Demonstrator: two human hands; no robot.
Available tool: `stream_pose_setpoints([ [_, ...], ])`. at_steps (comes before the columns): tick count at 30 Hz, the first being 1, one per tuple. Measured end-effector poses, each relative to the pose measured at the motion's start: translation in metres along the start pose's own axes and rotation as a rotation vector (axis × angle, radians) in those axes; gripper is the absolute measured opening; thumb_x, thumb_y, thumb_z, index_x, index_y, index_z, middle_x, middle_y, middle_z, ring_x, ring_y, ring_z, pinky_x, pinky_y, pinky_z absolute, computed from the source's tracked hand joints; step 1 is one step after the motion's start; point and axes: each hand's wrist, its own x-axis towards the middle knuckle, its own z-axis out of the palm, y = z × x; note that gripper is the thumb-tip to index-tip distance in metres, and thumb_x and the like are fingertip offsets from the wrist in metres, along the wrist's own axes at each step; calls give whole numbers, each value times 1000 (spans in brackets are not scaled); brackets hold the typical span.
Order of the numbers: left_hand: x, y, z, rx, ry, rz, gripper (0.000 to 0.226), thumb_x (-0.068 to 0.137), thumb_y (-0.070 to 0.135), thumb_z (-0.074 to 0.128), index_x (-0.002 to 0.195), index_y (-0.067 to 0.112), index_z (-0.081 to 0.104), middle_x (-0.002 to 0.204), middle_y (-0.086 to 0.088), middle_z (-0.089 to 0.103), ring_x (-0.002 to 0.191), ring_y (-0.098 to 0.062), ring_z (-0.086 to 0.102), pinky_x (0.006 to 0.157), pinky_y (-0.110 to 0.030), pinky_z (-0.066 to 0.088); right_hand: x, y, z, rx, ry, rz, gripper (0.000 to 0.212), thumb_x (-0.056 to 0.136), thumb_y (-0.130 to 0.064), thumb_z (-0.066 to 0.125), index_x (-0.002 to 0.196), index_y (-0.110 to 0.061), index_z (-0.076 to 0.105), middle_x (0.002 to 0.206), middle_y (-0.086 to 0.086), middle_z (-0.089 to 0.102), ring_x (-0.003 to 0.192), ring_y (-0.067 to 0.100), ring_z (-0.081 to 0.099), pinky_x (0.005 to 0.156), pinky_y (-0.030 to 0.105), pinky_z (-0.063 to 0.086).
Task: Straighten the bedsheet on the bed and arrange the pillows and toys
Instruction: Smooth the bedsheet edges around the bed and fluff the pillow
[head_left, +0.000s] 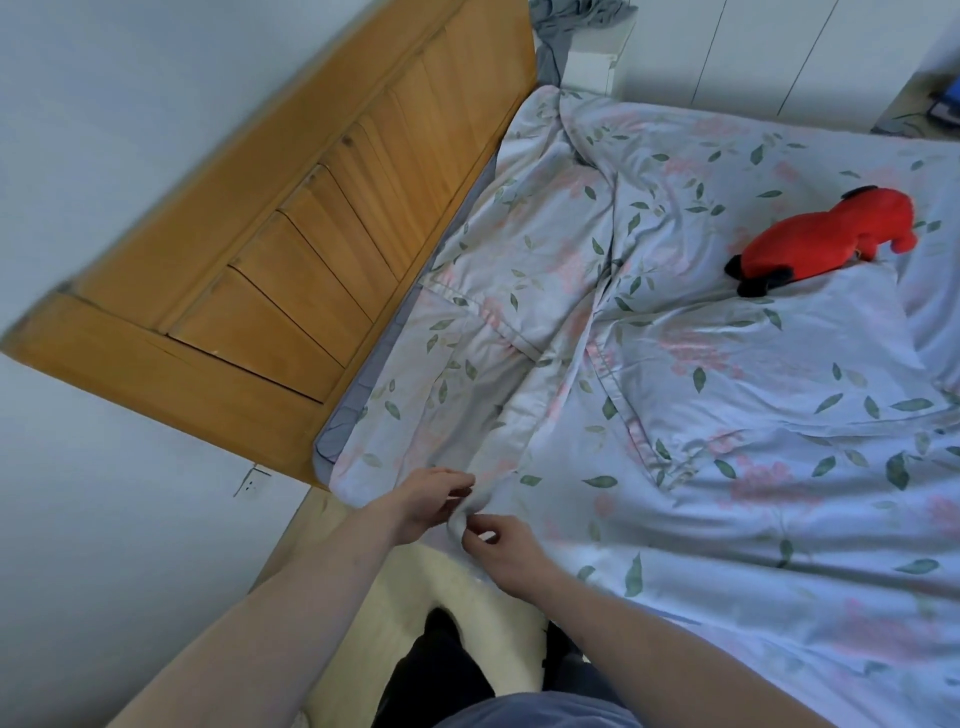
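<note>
Bedsheet cut off right

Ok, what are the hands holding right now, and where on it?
Both the left hand and right hand pinch the bedsheet at its bunched near edge, by the headboard-end corner.

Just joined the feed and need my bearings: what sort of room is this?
Most likely a home bedroom: a bed with a wooden headboard, a floral bedsheet that both hands pinch at its near edge, and a red plush toy lying on a matching pillow.

Wooden slatted headboard against wall; wall socket below; grey cloth heaped beyond; white wardrobe doors.
</note>
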Motion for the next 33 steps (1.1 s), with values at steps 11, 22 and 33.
stream_pose_setpoints([
  [11,16,-53,-38,76,80,-30,36,81,13,74,116,4,69,101,-15,74,82,-26,69,67,-32,55,4,-8,53,214,177,139,51,84,-30,77,133,-27,63,97,-11,71,77,9,67,70,20,54],
  [22,5,-63,-152,37,168,165,11,99,18,63,94,8,67,103,-12,70,97,-27,70,77,-36,62,15,19,82,-611,445,379,55,87,-39,68,137,-32,48,137,-1,48,126,26,47,105,41,38],
  [33,31,-77,-223,154,240,196,11,98,21,65,100,10,67,112,-12,67,92,-28,71,75,-38,64,-7,48,83,-792,495,499,27,87,-5,54,103,-25,61,105,-2,54,105,24,52,82,32,44],
])
